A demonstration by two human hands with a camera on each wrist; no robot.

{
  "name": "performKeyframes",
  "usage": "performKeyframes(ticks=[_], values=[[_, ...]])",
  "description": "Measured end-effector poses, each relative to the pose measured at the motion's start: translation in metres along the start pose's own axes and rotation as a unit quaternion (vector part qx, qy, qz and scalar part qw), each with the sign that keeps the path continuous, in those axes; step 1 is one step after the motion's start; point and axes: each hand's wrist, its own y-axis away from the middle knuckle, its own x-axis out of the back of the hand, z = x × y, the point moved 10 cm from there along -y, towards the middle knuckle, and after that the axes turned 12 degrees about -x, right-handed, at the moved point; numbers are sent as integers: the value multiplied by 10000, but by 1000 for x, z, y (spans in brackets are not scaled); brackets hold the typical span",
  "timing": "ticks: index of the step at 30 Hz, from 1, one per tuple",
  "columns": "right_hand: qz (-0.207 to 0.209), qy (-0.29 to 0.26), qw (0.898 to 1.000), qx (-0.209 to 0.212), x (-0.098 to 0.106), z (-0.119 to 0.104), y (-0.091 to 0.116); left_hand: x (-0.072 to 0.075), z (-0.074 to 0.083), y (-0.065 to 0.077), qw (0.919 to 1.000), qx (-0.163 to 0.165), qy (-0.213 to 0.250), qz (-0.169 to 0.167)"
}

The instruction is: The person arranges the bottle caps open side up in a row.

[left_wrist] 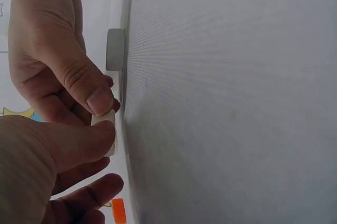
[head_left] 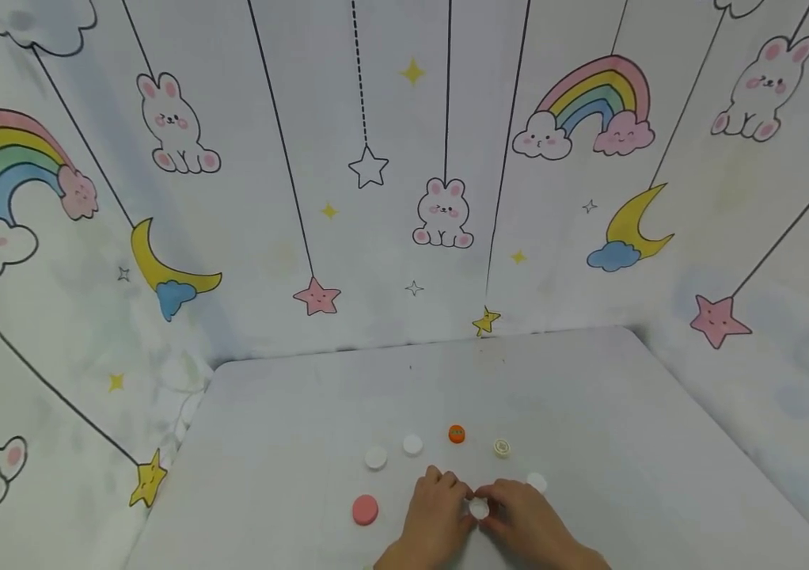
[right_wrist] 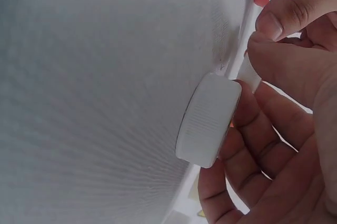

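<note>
A small round white cap (head_left: 479, 508) sits between my two hands just above the table. My left hand (head_left: 436, 511) pinches its left side, and my right hand (head_left: 524, 513) pinches the right side. Up close in the left wrist view, both thumbs press on the white cap (left_wrist: 105, 132), which stands edge-on and is partly covered by fingertips. Another white cap (head_left: 537, 481), with a ridged side (right_wrist: 209, 121) in the right wrist view, lies by the right hand's fingers. Left of the left hand is a coral-red cap (head_left: 365, 510).
Beyond the hands, an arc of caps lies on the white table (head_left: 290, 419): two white ones (head_left: 376, 457), an orange one (head_left: 457, 434) and a cream one (head_left: 502, 448). Walls printed with bunnies, stars and rainbows (head_left: 597, 103) enclose the table's back and sides.
</note>
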Motion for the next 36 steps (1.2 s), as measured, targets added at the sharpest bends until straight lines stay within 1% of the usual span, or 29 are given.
performKeyframes(ticks=[4,7,14,21,29,32,36], values=[[-325,-7,9992,-252,-4,4,-3,-1,0,-1,9999,27,63,-125],[-452,19,9982,-406,-7,7,-4,-1,-1,0,9997,76,106,-209],[-548,64,9970,-546,-12,11,-6,-2,-1,-1,9997,104,-6,-236],[-612,153,9959,-652,-14,11,-7,-4,-3,-1,9990,209,136,-360],[-683,150,9944,-792,-10,14,-1,-10,-3,3,9971,370,265,-609],[-601,155,9950,-780,-3,14,1,-8,-3,3,9970,399,376,-549],[-379,154,9962,-771,12,14,4,2,0,-3,9972,318,611,-284]])
